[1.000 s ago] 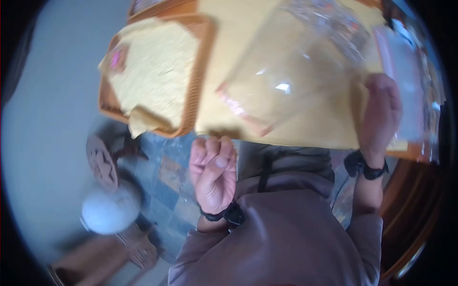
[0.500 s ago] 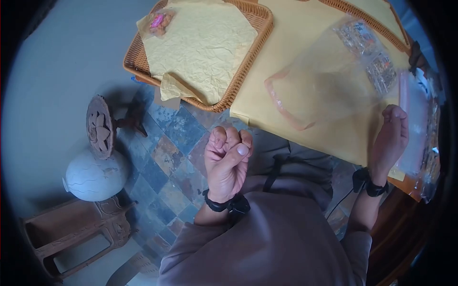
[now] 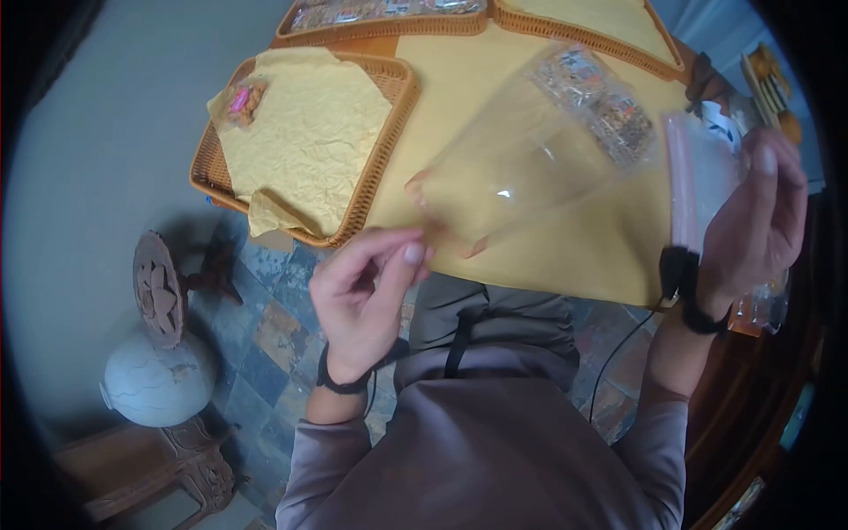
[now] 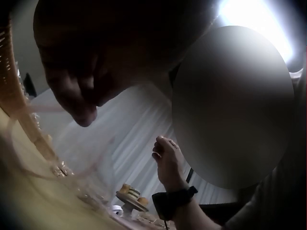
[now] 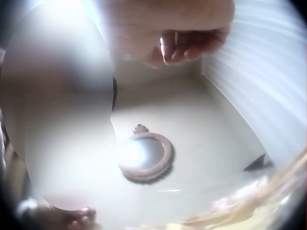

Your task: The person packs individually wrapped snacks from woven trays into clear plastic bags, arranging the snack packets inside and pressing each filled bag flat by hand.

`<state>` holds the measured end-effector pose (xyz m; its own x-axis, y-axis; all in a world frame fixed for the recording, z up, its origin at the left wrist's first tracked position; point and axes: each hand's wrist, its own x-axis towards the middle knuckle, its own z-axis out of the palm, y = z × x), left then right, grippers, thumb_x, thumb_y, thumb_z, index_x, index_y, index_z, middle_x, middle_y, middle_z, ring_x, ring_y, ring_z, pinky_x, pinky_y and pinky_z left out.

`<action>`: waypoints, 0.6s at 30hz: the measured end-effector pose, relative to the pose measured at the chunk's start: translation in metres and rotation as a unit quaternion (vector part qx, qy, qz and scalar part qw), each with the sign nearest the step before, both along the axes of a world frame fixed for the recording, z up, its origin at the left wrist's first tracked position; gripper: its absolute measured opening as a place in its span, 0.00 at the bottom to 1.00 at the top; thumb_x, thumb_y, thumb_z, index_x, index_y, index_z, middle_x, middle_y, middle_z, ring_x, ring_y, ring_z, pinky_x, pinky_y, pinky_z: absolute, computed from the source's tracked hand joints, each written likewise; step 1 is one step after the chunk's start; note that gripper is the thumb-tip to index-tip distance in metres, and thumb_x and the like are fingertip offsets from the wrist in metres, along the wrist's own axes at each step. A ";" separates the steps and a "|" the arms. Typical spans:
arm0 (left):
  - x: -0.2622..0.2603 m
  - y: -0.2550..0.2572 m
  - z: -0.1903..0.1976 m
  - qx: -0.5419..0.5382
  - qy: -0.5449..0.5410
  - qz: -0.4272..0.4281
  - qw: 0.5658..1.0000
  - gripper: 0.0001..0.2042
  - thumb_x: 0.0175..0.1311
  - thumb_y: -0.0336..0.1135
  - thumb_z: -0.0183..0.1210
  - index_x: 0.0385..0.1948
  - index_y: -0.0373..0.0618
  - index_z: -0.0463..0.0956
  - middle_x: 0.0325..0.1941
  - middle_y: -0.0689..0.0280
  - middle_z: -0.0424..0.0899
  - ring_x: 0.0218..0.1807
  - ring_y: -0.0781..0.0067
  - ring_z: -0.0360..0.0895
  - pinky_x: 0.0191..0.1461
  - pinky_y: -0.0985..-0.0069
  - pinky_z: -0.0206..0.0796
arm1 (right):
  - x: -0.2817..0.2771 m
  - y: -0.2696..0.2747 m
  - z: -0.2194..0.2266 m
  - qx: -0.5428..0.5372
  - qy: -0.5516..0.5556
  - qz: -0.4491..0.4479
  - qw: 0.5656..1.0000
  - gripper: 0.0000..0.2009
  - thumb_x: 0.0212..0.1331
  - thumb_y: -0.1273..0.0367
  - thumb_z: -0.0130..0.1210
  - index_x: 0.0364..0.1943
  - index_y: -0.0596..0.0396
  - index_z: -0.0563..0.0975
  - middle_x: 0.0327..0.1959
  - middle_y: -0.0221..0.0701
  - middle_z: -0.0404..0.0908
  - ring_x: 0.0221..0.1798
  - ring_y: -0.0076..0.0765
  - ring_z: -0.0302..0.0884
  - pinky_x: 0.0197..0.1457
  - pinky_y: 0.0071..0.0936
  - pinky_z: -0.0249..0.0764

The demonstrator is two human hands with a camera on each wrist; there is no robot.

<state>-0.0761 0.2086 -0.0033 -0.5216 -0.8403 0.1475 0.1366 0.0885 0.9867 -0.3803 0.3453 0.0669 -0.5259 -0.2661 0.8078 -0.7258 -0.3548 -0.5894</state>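
A large clear plastic bag (image 3: 521,168) with an orange-pink edge lies on the yellow table cover (image 3: 565,252). Small printed clear packets (image 3: 592,102) show at its far end. My left hand (image 3: 358,296) hovers by the bag's near-left edge, thumb and index fingertips close together and right at that edge. In the left wrist view the bag's edge makes a loop below the dark fingers (image 4: 79,103). Raised at the right is my right hand (image 3: 760,216), fingers loosely bent and holding nothing, over a stack of flat clear bags (image 3: 685,172).
A wicker tray (image 3: 402,97) lined with crumpled yellow paper stands at the left, with one small snack packet (image 3: 243,102) in it. Two more wicker trays line the back, one holding several packets (image 3: 380,11). A wooden stool (image 3: 159,291) and a white round pot (image 3: 159,380) sit below left.
My left hand has turned and reached forward to the bag's edge. The right hand has lifted and moved out to the right. The head view has shifted; the bag lies much as before.
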 end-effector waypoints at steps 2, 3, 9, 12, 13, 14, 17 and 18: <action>-0.017 -0.011 0.002 -0.064 -0.077 -0.013 0.995 0.08 0.68 0.19 0.61 0.47 0.33 0.83 0.40 0.59 0.87 0.35 0.79 0.83 0.39 0.82 0.76 | 0.000 -0.010 0.015 0.061 0.187 -0.113 0.974 0.04 0.68 0.73 0.60 0.41 0.60 0.81 0.41 0.35 0.83 0.45 0.34 0.76 0.52 0.30 0.70; -0.024 -0.014 0.001 -0.083 -0.123 -0.056 0.987 0.09 0.68 0.21 0.62 0.48 0.32 0.83 0.43 0.58 0.87 0.38 0.77 0.84 0.43 0.80 0.76 | -0.002 -0.012 0.024 0.060 0.188 -0.117 0.973 0.04 0.68 0.73 0.60 0.41 0.60 0.81 0.41 0.35 0.83 0.45 0.34 0.76 0.52 0.30 0.70; -0.053 -0.003 -0.011 -0.248 -0.222 -0.172 0.927 0.47 0.52 0.36 0.77 0.76 0.42 0.60 0.76 0.46 0.66 0.80 0.53 0.61 0.79 0.63 0.55 | 0.013 -0.024 0.020 0.385 0.400 -0.107 0.825 0.08 0.57 0.74 0.67 0.37 0.61 0.79 0.37 0.40 0.80 0.43 0.50 0.78 0.48 0.39 0.75; -0.058 -0.001 -0.012 -0.332 -0.263 -0.206 0.882 0.57 0.45 0.39 0.81 0.79 0.48 0.52 0.84 0.43 0.46 0.85 0.39 0.37 0.83 0.52 0.42 | 0.033 -0.027 -0.009 0.392 0.383 -0.083 0.833 0.12 0.50 0.68 0.69 0.34 0.55 0.78 0.37 0.32 0.77 0.44 0.44 0.77 0.48 0.41 0.74; -0.058 0.001 -0.012 -0.379 -0.276 -0.189 0.863 0.56 0.45 0.39 0.81 0.79 0.48 0.53 0.84 0.42 0.44 0.85 0.34 0.35 0.83 0.48 0.41 | 0.039 -0.029 -0.017 0.368 0.361 -0.050 0.856 0.13 0.51 0.67 0.69 0.37 0.55 0.78 0.39 0.34 0.78 0.47 0.45 0.77 0.50 0.42 0.74; -0.057 0.000 -0.010 -0.382 -0.278 -0.187 0.861 0.56 0.45 0.39 0.81 0.79 0.48 0.53 0.84 0.42 0.44 0.85 0.34 0.35 0.83 0.48 0.41 | 0.043 -0.030 -0.023 0.342 0.337 -0.019 0.877 0.15 0.52 0.65 0.69 0.40 0.56 0.78 0.42 0.36 0.78 0.49 0.47 0.77 0.52 0.42 0.74; -0.049 -0.008 0.002 -0.413 -0.278 -0.188 0.847 0.54 0.46 0.37 0.80 0.79 0.48 0.55 0.85 0.42 0.37 0.84 0.29 0.27 0.83 0.43 0.37 | 0.039 -0.030 -0.034 0.347 0.311 -0.036 0.884 0.21 0.55 0.64 0.69 0.49 0.59 0.77 0.49 0.42 0.80 0.58 0.52 0.76 0.59 0.45 0.74; -0.045 -0.009 0.007 -0.441 -0.295 -0.165 0.832 0.46 0.48 0.36 0.78 0.73 0.43 0.62 0.83 0.39 0.43 0.83 0.30 0.36 0.80 0.44 0.46 | 0.033 -0.028 -0.037 0.343 0.310 -0.036 0.886 0.21 0.55 0.64 0.69 0.49 0.59 0.77 0.49 0.42 0.80 0.58 0.52 0.76 0.59 0.45 0.74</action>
<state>-0.1209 0.1993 0.0040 -0.9022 -0.3382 0.2677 -0.1877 0.8666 0.4623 -0.3475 0.3169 0.0304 -0.0736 -0.7897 0.6090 -0.9916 -0.0074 -0.1294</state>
